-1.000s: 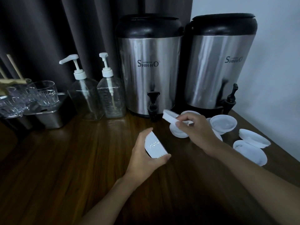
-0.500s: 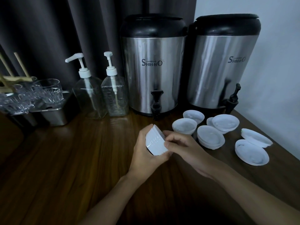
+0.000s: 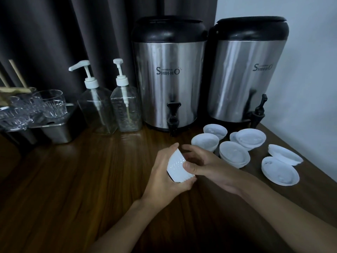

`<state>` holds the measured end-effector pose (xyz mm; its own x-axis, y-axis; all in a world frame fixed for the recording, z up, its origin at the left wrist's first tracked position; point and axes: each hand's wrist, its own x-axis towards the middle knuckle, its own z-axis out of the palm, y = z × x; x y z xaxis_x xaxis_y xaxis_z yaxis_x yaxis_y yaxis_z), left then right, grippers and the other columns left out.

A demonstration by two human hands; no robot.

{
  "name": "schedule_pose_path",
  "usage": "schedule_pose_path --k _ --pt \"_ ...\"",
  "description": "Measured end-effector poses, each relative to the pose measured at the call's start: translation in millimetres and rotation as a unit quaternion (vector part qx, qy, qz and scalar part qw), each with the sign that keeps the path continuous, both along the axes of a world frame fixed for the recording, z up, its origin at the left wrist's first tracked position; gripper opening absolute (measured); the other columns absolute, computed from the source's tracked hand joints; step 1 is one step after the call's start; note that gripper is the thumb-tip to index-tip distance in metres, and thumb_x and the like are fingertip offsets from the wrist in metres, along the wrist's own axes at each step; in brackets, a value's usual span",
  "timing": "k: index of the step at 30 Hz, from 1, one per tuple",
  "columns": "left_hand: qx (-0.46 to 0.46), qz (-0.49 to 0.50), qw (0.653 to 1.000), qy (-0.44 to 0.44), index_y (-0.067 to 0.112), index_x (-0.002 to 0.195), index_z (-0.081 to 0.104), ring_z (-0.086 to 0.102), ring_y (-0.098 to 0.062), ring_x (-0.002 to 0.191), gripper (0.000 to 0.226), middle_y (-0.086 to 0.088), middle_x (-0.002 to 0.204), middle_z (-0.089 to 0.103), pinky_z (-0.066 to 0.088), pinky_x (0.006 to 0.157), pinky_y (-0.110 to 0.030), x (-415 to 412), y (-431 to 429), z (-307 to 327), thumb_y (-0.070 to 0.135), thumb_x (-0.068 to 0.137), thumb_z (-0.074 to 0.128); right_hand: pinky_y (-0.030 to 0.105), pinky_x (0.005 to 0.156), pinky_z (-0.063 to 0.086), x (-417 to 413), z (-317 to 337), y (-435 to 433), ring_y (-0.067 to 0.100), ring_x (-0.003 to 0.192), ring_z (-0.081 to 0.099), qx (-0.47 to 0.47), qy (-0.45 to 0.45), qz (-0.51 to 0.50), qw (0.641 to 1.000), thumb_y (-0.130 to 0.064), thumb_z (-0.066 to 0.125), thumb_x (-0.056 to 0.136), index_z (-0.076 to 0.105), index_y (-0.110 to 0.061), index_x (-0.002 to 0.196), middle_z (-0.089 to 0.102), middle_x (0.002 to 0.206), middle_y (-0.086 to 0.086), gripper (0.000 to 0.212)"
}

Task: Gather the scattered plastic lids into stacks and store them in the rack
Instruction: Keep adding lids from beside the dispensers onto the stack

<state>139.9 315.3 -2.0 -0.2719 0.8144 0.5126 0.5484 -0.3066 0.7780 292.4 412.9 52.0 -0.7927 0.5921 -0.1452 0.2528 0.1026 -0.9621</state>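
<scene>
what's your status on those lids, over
Left hand grips lid stack, right hand pinches it too. Loose lids lie on table, to the right. Nothing in the way.

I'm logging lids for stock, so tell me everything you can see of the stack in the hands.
The stack is a short pile of nested white lids, thin plastic by the look, with ribbed rims showing along its side. It is tilted on its side over the wooden table. The left hand grips it from the left and below. The right hand holds its right side, thumb laid across the rims. The number of lids cannot be told.
</scene>
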Motion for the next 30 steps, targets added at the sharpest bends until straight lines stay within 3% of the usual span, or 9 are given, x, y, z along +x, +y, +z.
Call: schedule_pose_path --k 6,9,12,14,16,17,20,30 --pt "-0.003 -0.005 1.0 0.016 0.037 0.139 0.041 0.053 -0.017 0.125 0.089 0.005 0.133 0.05 0.053 0.096 -0.035 -2 3 -3 0.042 0.064 0.089 0.033 0.104 0.049 -1 -7 2 0.009 0.122 0.056 0.006 -0.037 0.012 0.999 -0.068 0.068 0.074 0.041 -0.034 0.148 0.057 0.129 -0.005 0.086" --pt "0.002 0.012 1.0 -0.002 0.037 0.137 0.044 0.053 -0.014 0.124 0.086 0.005 0.132 0.052 0.052 0.094 -0.026 -2 4 -3 0.04 0.064 0.089 0.035 0.107 0.048 -5 -8 8 0.008 0.126 0.053 0.036 -0.064 0.027 0.997 -0.079 0.065 0.069 0.038 -0.034 0.15 0.056 0.133 -0.008 0.096" --pt "-0.012 0.026 1.0 0.001 0.043 0.136 0.04 0.048 -0.006 0.127 0.087 0.01 0.134 0.05 0.042 0.098 -0.012 -3 3 -1 0.046 0.063 0.088 0.032 0.106 0.044 -9 -1 20 0.011 0.133 0.049 0.107 -0.039 -0.014 0.993 -0.071 0.064 0.078 0.048 -0.033 0.143 0.055 0.138 -0.01 0.078" --pt "-0.031 0.029 0.999 0.012 0.046 0.136 0.038 0.043 -0.001 0.129 0.088 0.016 0.136 0.046 0.035 0.099 -0.005 -3 2 1 0.048 0.064 0.088 0.035 0.104 0.039 -8 4 38 0.016 0.133 0.045 0.246 -0.088 -0.131 0.956 -0.063 0.07 0.079 0.05 -0.031 0.14 0.053 0.14 -0.007 0.071" --pt "-0.042 0.033 0.998 0.018 0.048 0.137 0.036 0.041 0.003 0.13 0.089 0.019 0.137 0.043 0.031 0.1 -0.002 -3 1 1 0.045 0.066 0.09 0.044 0.109 0.03 -5 5 57 0.025 0.133 0.04 0.392 -0.207 -0.207 0.872 -0.062 0.073 0.077 0.046 -0.029 0.141 0.05 0.143 -0.001 0.077" --pt "-0.044 0.036 0.998 0.019 0.048 0.137 0.036 0.04 0.004 0.13 0.089 0.021 0.137 0.043 0.031 0.1 -0.001 -3 1 1 0.045 0.067 0.09 0.045 0.11 0.027 -3 2 65 0.029 0.133 0.04 0.418 -0.26 -0.213 0.844 -0.064 0.073 0.076 0.043 -0.029 0.142 0.049 0.144 0.002 0.08" --pt "-0.043 0.039 0.998 0.02 0.049 0.137 0.036 0.04 0.005 0.13 0.089 0.021 0.137 0.043 0.031 0.1 -0.001 -3 1 2 0.042 0.067 0.091 0.046 0.11 0.027 -4 -8 82 0.032 0.131 0.043 0.408 -0.342 -0.185 0.826 -0.069 0.07 0.074 0.035 -0.028 0.146 0.05 0.144 0.006 0.089" --pt "-0.046 0.038 0.998 0.036 0.054 0.134 0.035 0.039 0.005 0.13 0.088 0.019 0.136 0.042 0.03 0.099 -0.001 -3 1 2 0.041 0.068 0.091 0.052 0.109 0.026 -13 -20 84 0.034 0.135 0.042 0.403 -0.333 -0.168 0.836 -0.067 0.066 0.08 0.037 -0.026 0.145 0.048 0.146 0.008 0.082"
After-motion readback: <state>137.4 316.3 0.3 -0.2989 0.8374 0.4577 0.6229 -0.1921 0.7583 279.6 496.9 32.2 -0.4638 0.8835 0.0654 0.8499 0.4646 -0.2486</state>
